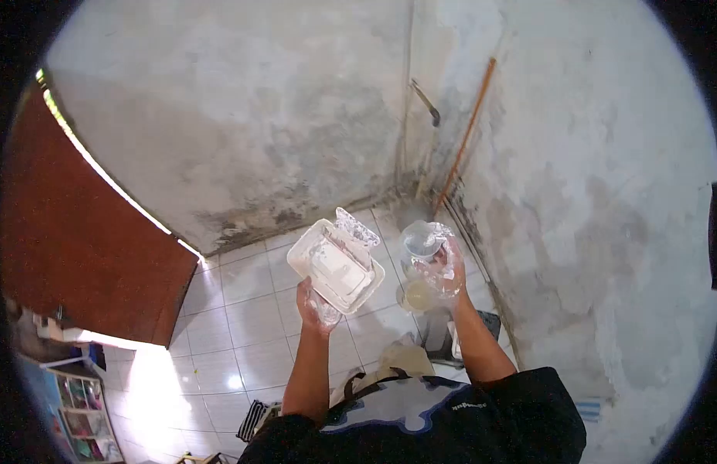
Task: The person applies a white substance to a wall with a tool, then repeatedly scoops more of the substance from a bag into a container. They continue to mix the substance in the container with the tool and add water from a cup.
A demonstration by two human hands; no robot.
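Two items are held up over the tiled floor point(242, 290). White rectangular tub point(335, 269), with crumpled clear film point(357, 229) at its far edge, is gripped from below by left hand point(316, 305), fingers closed on its near corner. Clear plastic bag point(424, 241) is clutched in right hand point(449, 272), fingers curled round it. Tub and bag are seen apart.

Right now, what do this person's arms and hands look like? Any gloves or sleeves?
The left hand and right hand are bare: no gloves, no rings or watch visible. The forearms are uncovered. The sleeves of a black top end near the elbows; its front carries a grey panel edged in blue, with small blue lettering beside it.
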